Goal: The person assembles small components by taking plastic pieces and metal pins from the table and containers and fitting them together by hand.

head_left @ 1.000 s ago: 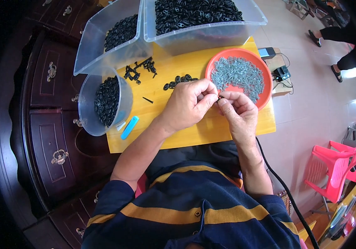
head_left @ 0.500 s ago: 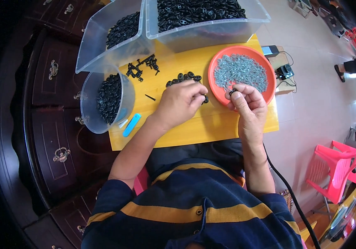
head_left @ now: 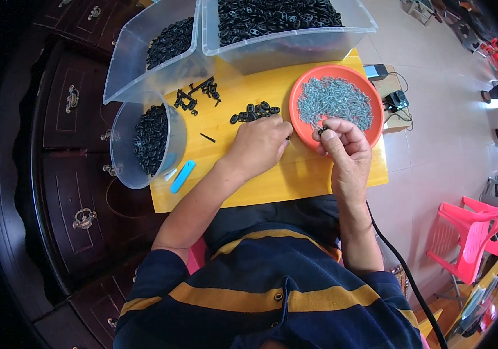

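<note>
My right hand [head_left: 350, 154] is over the near edge of an orange-red plastic bowl [head_left: 300, 125] filled with small silvery screws [head_left: 336, 99]. Thumb and fingers there pinch a small black part [head_left: 323, 131]. My left hand [head_left: 258, 145] rests low over the yellow table, its fingers curled together left of the bowl. A dark bit shows at the fingertips, but what they hold is mostly hidden. Just beyond that hand lies a loose group of black oval two-holed pieces [head_left: 250, 113].
Clear bins [head_left: 284, 49] of black pieces stand at the back, with a round clear tub [head_left: 173, 139] at left. Black sprue scraps [head_left: 194, 96], a thin black stick [head_left: 208, 138] and a blue cutter [head_left: 183, 177] lie nearby. A pink chair [head_left: 473, 235] stands to the right.
My left hand has shifted slightly right and down, covering the black piece that showed beside its fingertips. My right hand stays at the bowl with its part. Another person's feet moved at far right.
</note>
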Demonstrator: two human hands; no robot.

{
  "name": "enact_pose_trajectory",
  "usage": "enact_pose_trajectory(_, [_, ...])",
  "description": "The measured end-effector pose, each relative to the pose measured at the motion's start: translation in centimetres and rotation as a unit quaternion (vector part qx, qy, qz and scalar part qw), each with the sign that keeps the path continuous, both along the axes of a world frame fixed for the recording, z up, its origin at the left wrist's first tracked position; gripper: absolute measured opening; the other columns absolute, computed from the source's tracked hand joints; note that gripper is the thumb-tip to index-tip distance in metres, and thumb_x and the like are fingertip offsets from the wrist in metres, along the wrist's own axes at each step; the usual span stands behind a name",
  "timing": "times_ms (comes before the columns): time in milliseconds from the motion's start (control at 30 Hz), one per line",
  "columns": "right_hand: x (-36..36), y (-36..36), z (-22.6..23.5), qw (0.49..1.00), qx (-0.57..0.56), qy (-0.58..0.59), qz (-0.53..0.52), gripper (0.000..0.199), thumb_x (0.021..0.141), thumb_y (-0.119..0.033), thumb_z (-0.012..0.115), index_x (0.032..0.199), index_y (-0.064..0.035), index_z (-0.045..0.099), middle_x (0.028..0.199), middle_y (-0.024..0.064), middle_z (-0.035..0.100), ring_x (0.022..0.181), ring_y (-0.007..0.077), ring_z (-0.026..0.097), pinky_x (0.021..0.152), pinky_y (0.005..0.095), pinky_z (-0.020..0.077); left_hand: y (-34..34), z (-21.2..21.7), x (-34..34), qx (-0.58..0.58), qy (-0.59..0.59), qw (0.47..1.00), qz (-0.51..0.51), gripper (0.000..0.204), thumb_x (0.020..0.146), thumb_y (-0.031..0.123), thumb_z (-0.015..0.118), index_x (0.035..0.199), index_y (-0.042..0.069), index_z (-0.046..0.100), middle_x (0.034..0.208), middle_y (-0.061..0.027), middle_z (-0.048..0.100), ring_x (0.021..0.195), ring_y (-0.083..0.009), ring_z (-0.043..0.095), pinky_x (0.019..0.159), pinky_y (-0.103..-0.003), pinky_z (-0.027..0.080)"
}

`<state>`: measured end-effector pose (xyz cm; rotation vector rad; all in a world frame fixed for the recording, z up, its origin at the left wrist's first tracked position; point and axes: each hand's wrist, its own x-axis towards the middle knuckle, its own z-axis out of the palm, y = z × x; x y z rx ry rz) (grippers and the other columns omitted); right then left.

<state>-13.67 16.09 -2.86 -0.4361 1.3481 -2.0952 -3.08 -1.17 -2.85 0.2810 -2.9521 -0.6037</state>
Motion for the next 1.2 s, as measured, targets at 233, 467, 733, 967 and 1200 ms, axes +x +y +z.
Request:
enact_pose_trajectory(233, [0.1,-0.1,0.1,1.0,0.01,-0.003,-0.001,0.017,0.098,-0.005,0.066,0.114,-0.0011,0.066,0.1,0.0037,0.071,0.092,0.0097,0.069,0.077,0.0229,0.0536,-0.1,0.2,-0.2,-0.012,-0.01,1.0,-0.007,0.016,0.084,0.012,0.071,0.09,0.007,0.057,0.091,-0.0104,0.062,0.093,-0.0322,0.065,0.076,-0.046,0.052])
enact_pose_trajectory(467, [-0.1,-0.2,0.1,1.0,0.004,-0.02,-0.015,0.017,0.098,-0.006,0.065,0.114,-0.0009,0.065,0.098,0.0059,0.072,0.09,0.0102,0.069,0.076,0.0235,0.0538,-0.3,0.5,0.8,0.071,0.08,0.994,0.028,0.016,0.088,0.008,0.071,0.099,0.006,0.059,0.088,-0.0077,0.065,0.08,-0.0262,0.066,0.07,-0.038,0.053])
enact_pose_trajectory(733, [-0.5,-0.1,-0.8,0.983,-0.056,-0.172,-0.025,0.02,0.098,-0.01,0.066,0.117,-0.0035,0.064,0.099,0.0076,0.072,0.08,0.0099,0.066,0.073,0.0228,0.0546,4.9,2.2,1.0,0.431,0.115,0.893,0.053,0.015,0.092,0.003,0.07,0.104,0.006,0.061,0.088,0.0046,0.061,0.076,-0.0015,0.055,0.066,-0.02,0.046])
enact_pose_trajectory(967, [-0.7,-0.2,-0.9,0.969,-0.051,-0.238,-0.035,0.02,0.098,-0.012,0.066,0.117,-0.0065,0.063,0.097,0.0058,0.072,0.079,0.0085,0.065,0.074,0.0235,0.0557,8.2,1.1,-0.5,0.457,0.128,0.879,0.038,0.013,0.089,0.0,0.071,0.098,0.002,0.06,0.077,-0.0063,0.062,0.065,-0.0106,0.062,0.061,-0.027,0.05])
enact_pose_trajectory(1200, [-0.8,0.0,-0.6,0.969,-0.045,-0.24,-0.037,0.019,0.098,-0.014,0.066,0.116,-0.0079,0.063,0.098,0.004,0.072,0.08,0.0088,0.065,0.075,0.0243,0.0555,8.8,0.4,-0.2,0.405,0.171,0.897,0.037,0.013,0.085,0.0,0.074,0.098,-0.002,0.07,0.078,-0.0077,0.064,0.065,-0.0101,0.061,0.06,-0.028,0.049])
